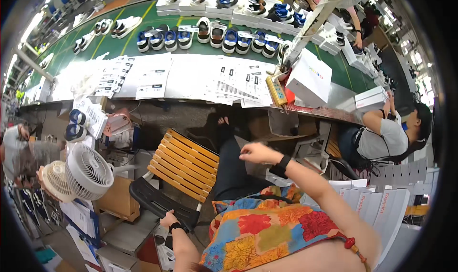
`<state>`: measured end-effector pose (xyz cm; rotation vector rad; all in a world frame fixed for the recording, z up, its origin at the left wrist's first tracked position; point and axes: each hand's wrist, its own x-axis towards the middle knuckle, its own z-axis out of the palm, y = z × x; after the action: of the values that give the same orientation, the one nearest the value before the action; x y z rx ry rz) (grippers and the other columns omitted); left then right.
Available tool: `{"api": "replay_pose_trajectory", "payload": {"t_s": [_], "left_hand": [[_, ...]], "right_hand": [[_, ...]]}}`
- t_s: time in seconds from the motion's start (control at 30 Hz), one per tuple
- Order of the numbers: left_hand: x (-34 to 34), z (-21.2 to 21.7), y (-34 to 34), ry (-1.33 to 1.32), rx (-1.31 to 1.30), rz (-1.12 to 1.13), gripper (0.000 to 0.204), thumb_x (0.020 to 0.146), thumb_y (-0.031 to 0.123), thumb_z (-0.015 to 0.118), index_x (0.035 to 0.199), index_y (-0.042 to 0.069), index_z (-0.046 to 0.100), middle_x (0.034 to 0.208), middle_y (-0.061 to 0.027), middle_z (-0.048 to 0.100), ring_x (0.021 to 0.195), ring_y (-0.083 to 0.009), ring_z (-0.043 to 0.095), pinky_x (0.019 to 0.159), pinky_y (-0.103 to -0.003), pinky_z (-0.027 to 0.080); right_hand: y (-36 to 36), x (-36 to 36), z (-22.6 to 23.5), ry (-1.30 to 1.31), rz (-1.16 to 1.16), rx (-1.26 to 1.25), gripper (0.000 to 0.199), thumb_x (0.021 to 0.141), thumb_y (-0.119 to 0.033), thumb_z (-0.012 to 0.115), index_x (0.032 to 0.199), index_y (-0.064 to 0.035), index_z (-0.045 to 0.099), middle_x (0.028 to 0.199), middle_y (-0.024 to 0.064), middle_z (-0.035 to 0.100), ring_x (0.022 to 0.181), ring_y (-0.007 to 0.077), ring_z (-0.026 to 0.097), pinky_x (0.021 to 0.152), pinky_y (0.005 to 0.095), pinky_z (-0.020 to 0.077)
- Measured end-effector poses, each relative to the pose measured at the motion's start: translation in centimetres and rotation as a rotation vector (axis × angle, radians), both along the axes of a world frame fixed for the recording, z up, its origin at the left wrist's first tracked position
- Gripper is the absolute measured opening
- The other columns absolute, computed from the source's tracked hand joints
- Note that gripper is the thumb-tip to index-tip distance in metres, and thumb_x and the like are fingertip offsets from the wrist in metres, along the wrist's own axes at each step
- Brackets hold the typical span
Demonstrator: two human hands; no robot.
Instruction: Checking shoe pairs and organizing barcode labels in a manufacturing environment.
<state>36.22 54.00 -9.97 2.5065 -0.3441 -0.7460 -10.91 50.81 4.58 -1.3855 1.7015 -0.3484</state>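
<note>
My left hand (169, 218) grips the edge of the black backrest (162, 203) of a chair; some of its fingers are hidden. The chair's seat (183, 164) is made of yellowish wooden slats and stands to the left of my dark-trousered leg (236, 164). Above that leg, my right hand (259, 153) hangs in the air with its fingers curled in, and nothing shows in it. Both wrists wear a black band. A colourful floral apron (267, 224) covers my lap.
Ahead runs a workbench with printed label sheets (238, 81), a yellow power strip (275, 91) and a white box (309, 76). Sneakers (230, 40) line the green conveyor (186, 48) behind. Fans (89, 172) stand left, stacked boxes (372, 207) right. A seated co-worker (384, 136) is far right.
</note>
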Motion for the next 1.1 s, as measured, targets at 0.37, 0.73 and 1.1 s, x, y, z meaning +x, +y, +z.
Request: {"api": "replay_pose_trajectory", "payload": {"t_s": [0.37, 0.73, 1.1], "left_hand": [[-6.2, 1.3, -5.8, -0.909, 0.372, -0.262, 0.08, 0.06, 0.025, 0.086, 0.125, -0.001, 0.047, 0.115, -0.0247, 0.056, 0.105, -0.0413, 0.056, 0.089, -0.051, 0.044], [-41.7, 9.1, -42.9, 0.298, -0.367, -1.24, 0.047, 0.085, 0.016, 0.067, 0.124, -0.005, 0.051, 0.119, -0.0186, 0.057, 0.107, -0.0284, 0.057, 0.091, -0.037, 0.046], [-49.5, 5.9, -44.0, -0.173, 0.059, -1.321, 0.079, 0.062, 0.037, 0.086, 0.11, -0.014, 0.048, 0.104, -0.029, 0.053, 0.099, -0.0412, 0.053, 0.086, -0.046, 0.047]], "right_hand": [[-16.6, -19.7, -5.1, 0.311, -0.476, -0.43, 0.021, 0.08, -0.019, 0.066, 0.093, -0.0026, 0.07, 0.091, 0.0169, 0.068, 0.087, 0.0312, 0.064, 0.081, 0.0393, 0.0499], [-23.4, -20.7, -8.1, 0.569, -0.408, -0.081, 0.067, 0.056, -0.029, 0.087, 0.111, -0.0068, 0.054, 0.113, 0.0126, 0.051, 0.111, 0.0329, 0.046, 0.088, 0.0493, 0.0388], [-18.0, -21.3, -4.2, 0.125, -0.825, 0.153, 0.035, 0.082, -0.023, 0.07, 0.102, 0.0015, 0.055, 0.099, 0.0244, 0.063, 0.093, 0.0406, 0.061, 0.078, 0.0435, 0.0484]]}}
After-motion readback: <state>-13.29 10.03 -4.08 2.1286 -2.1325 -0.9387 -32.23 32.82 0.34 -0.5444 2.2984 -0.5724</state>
